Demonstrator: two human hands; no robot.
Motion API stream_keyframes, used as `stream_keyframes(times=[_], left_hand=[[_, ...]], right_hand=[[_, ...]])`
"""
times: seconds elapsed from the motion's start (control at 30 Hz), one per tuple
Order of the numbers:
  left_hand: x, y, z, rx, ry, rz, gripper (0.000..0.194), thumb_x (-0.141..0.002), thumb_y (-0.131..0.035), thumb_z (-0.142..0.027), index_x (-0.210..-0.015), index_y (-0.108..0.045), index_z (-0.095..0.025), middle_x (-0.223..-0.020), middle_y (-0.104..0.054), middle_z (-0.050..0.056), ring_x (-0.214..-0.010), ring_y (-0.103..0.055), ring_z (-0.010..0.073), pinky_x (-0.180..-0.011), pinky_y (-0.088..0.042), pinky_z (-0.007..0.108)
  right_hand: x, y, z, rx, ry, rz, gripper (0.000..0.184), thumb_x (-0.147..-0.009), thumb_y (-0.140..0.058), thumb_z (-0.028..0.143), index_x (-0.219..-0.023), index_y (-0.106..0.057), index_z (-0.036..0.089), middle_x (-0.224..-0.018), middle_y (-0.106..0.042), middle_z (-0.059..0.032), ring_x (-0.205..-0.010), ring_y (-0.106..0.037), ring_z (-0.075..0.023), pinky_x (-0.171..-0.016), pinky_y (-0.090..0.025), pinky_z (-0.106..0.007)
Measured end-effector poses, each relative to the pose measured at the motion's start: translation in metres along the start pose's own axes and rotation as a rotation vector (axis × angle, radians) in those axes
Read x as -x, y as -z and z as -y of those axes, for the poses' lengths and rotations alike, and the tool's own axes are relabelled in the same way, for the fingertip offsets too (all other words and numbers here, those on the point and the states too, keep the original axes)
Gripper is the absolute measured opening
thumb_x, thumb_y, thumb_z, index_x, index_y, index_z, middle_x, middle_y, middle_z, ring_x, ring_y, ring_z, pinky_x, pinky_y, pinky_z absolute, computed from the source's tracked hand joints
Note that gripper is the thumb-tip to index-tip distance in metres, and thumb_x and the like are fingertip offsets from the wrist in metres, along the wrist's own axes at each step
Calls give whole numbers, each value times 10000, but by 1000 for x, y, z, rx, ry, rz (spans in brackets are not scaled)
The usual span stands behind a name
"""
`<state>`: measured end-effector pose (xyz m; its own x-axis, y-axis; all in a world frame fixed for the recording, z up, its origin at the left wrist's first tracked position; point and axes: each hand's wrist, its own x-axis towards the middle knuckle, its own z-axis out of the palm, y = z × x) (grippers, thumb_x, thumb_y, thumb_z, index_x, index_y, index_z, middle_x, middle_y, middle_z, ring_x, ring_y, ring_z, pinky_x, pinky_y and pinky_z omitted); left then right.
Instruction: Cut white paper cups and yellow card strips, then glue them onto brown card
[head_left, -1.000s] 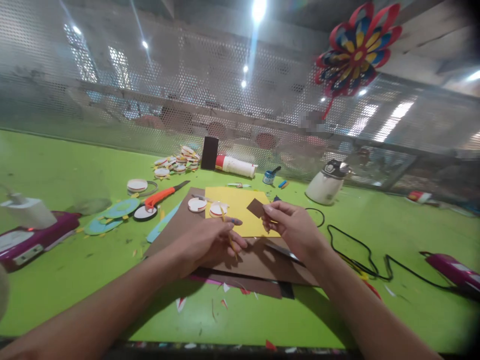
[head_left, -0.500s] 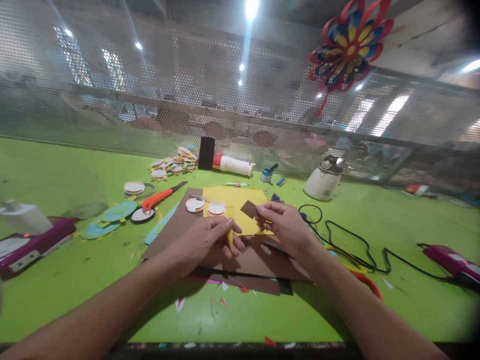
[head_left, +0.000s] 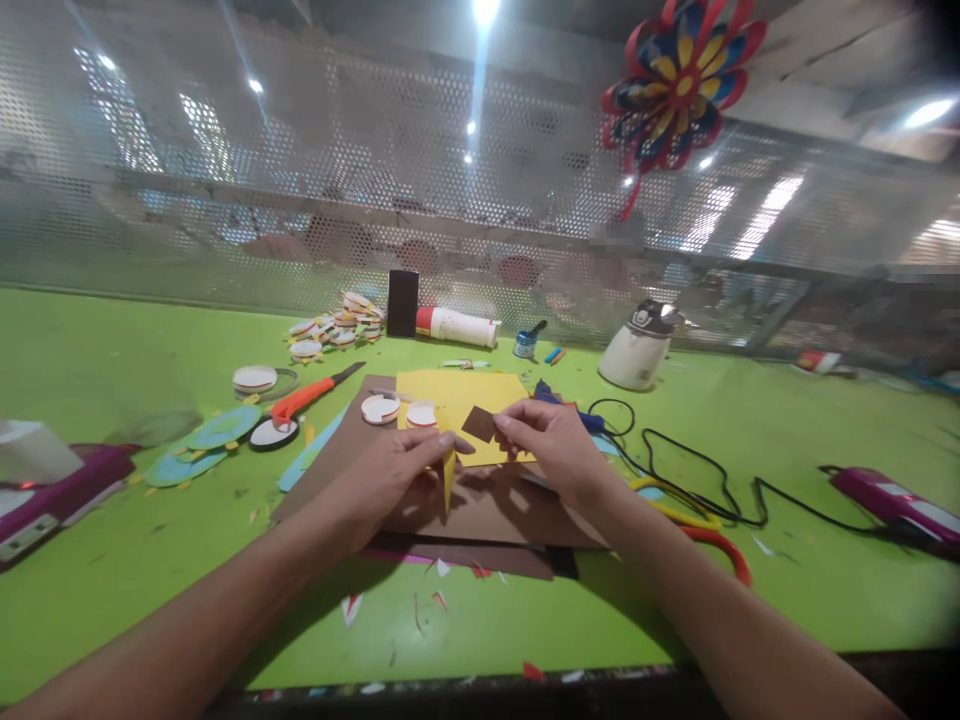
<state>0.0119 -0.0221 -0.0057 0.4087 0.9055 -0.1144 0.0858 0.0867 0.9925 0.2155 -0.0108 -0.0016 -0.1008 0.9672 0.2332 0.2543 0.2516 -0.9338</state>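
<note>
Pinched in my left hand point(head_left: 401, 470) is a small yellow paper piece point(head_left: 449, 480), seen nearly edge-on. My right hand point(head_left: 551, 445) grips a small brown paper piece point(head_left: 478, 424) by its right corner, the fingers closed. Both hands hover over a yellow sheet point(head_left: 465, 390) that lies on a larger brown sheet point(head_left: 330, 450). Two round white paper pieces with red edges, a left disc point(head_left: 380, 409) and a right disc point(head_left: 421, 414), sit just beyond my left hand. Behind my right hand lies a blue glue gun point(head_left: 551, 393), partly hidden.
Orange-handled scissors point(head_left: 300, 402) and light-blue paper rings point(head_left: 225, 428) lie to the left. Yellow-handled scissors point(head_left: 686, 503) and a black cord point(head_left: 712, 460) are on the right. At the back stand a pile of paper rings point(head_left: 349, 320), a cardboard tube point(head_left: 457, 327), a blue jar point(head_left: 526, 344) and a white kettle-like container point(head_left: 637, 350).
The view has shifted slightly. The yellow piece in my left hand has turned a little, and the brown piece in my right hand has come closer to it.
</note>
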Motion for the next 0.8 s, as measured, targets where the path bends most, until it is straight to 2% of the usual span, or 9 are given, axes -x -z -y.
stream_keyframes(times=[0.1, 0.2, 0.3, 0.47, 0.67, 0.73, 0.8], left_hand=[[0, 7, -4, -231, -86, -149, 394, -799, -589, -538, -827, -719, -167, -651, -541, -4, -616, -434, 126, -570, -309, 246], [-2, 12, -5, -325, -139, -176, 402, -790, -593, -546, -747, -705, -163, -604, -502, -14, -603, -414, 127, -570, -306, 249], [-3, 13, -1, -260, -165, -176, 417, -799, -576, -563, -838, -712, -171, -636, -522, -7, -611, -445, 133, -572, -336, 246], [-2, 9, 0, -120, -180, -105, 440, -827, -547, -556, -1067, -696, -219, -767, -615, 23, -688, -517, 157, -624, -413, 252], [3, 10, -8, -271, -145, -99, 385, -809, -589, -522, -978, -752, -218, -808, -639, 27, -734, -524, 167, -659, -411, 260], [2, 11, -8, -239, -136, -102, 370, -795, -620, -506, -951, -758, -200, -815, -643, 36, -751, -529, 169, -680, -418, 270], [0, 12, -5, -100, -93, -99, 374, -760, -673, -483, -959, -748, -175, -783, -644, 37, -724, -538, 160, -668, -429, 275]], right_hand=[[1, 2, 3, 50, 21, 3, 219, -757, -637, 340, -643, -626, 154, -597, -579, 2, -577, -490, -130, -578, -391, -292], [1, 2, 7, 68, 17, 25, 227, -754, -630, 349, -632, -617, 157, -591, -577, 4, -575, -494, -130, -574, -397, -289], [2, 2, 9, 72, 7, 30, 220, -760, -621, 344, -637, -612, 162, -594, -577, 7, -571, -495, -124, -574, -404, -282], [2, 2, 12, 83, -1, 21, 220, -758, -622, 340, -621, -607, 169, -602, -579, 4, -576, -494, -123, -581, -403, -281], [3, 1, 13, 77, -20, 59, 210, -743, -621, 341, -624, -604, 169, -583, -569, 5, -546, -476, -119, -547, -389, -276], [3, 0, 12, 67, -26, 74, 211, -745, -617, 349, -633, -604, 170, -571, -560, 10, -531, -466, -116, -534, -385, -273], [3, 0, 10, 59, -26, 82, 214, -750, -613, 357, -644, -608, 172, -572, -557, 13, -528, -466, -116, -529, -384, -271]])
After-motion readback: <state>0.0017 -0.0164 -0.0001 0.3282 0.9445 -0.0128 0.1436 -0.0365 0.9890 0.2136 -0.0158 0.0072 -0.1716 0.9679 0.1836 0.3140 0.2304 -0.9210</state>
